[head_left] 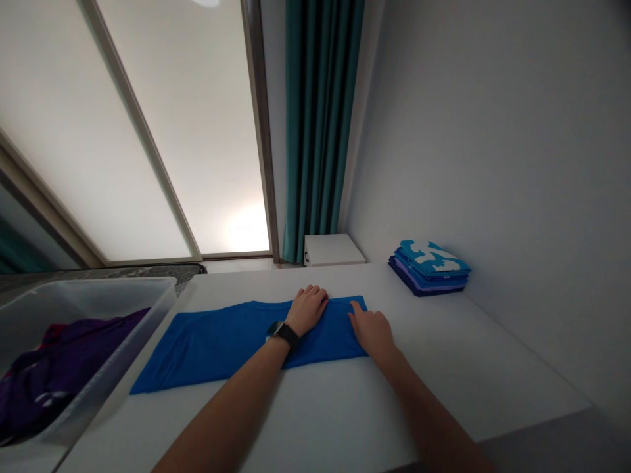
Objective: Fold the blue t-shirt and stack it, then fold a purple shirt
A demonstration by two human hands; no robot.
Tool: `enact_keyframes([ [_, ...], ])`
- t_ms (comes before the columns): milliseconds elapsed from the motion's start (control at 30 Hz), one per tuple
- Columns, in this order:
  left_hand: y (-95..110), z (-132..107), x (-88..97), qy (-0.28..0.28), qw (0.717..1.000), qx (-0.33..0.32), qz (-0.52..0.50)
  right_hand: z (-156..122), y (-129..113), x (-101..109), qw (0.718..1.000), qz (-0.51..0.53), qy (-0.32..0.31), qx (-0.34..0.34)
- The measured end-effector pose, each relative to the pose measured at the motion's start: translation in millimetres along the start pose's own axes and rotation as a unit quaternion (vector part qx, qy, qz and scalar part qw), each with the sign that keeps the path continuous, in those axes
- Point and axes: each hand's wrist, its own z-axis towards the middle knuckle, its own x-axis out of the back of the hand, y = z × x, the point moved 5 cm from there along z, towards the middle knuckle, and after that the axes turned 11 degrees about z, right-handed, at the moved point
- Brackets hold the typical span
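A blue garment [217, 345], folded into a long flat strip, lies across the white table [325, 407]. Its wide end fans out slightly at the left, with a few creases there. My left hand [308, 310], with a dark-banded watch on the wrist, rests flat on the garment right of its middle, fingers stretched toward the far edge. At the strip's right end is my right hand [373, 332], its index finger extended onto the fabric and the other fingers partly bent. Neither hand lifts the cloth.
A stack of folded clothes [428, 268], blue and purple with a white print on top, sits at the table's back right by the wall. Left of the table stands a translucent plastic bin [165, 295] holding purple and red clothing [73, 351]. A small white cabinet [332, 249] is beyond the far edge.
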Motion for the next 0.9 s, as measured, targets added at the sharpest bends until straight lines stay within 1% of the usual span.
enact_keyframes([
  [167, -0.1, -0.1, 1.2, -0.002, 1.0, 0.002, -0.018, 8.8, 11.7, -3.4, 1.0, -0.001, -0.017, 0.001],
  [267, -0.3, 0.1, 1.4, -0.008, 1.0, 0.003, -0.018, 11.9, 17.5, -3.2, 1.0, -0.004, -0.006, -0.012],
  [467, -3.1, 1.7, 0.1, -0.008, 1.0, 0.005, -0.025, 10.1, 15.6, 0.0, 0.999, -0.013, 0.022, -0.023],
  [600, -7.0, 4.0, -1.6, -0.002, 0.999, 0.004, -0.04, 10.2, 15.9, -0.7, 0.999, -0.015, 0.028, -0.027],
  [800, -11.5, 7.1, -3.7, 0.003, 0.996, -0.013, -0.087, 12.9, 16.9, -6.9, 1.0, -0.004, 0.029, 0.011],
  [833, -12.0, 7.5, -3.6, 0.007, 0.996, -0.015, -0.091, 12.9, 16.7, -5.7, 0.999, 0.002, 0.037, 0.016],
  [900, -12.9, 8.2, -3.2, 0.013, 0.996, -0.014, -0.089, 11.5, 13.7, 0.4, 0.996, 0.009, 0.077, 0.031],
])
